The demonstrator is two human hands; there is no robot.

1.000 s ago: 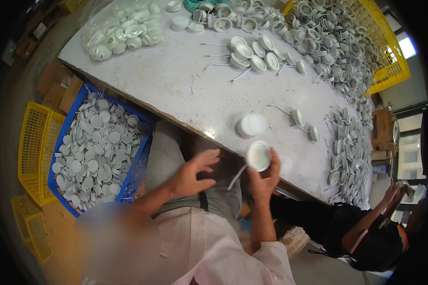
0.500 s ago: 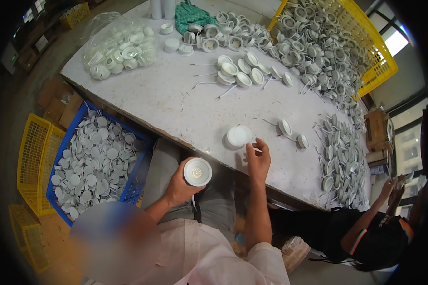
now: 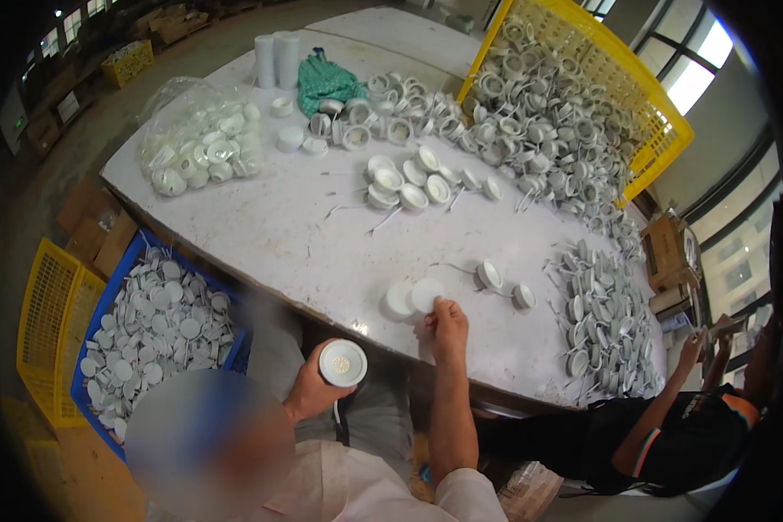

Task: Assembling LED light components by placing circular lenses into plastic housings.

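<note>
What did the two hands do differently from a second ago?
The left hand took the round white lamp from the right hand and drew it down off the table's edge. The right hand let go and reached up to a white disc on the table. The heaps and the blue crate stayed.

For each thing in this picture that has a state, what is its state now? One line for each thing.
Left hand: closed around a round white fitting, open face up.
Right hand: fingertips on a white disc on the table.
Blue crate: full of white discs.
Yellow crate: tilted, spilling ring parts onto the table.
Clear bag: lying down, filled with white parts.
Green cloth: crumpled.
</note>
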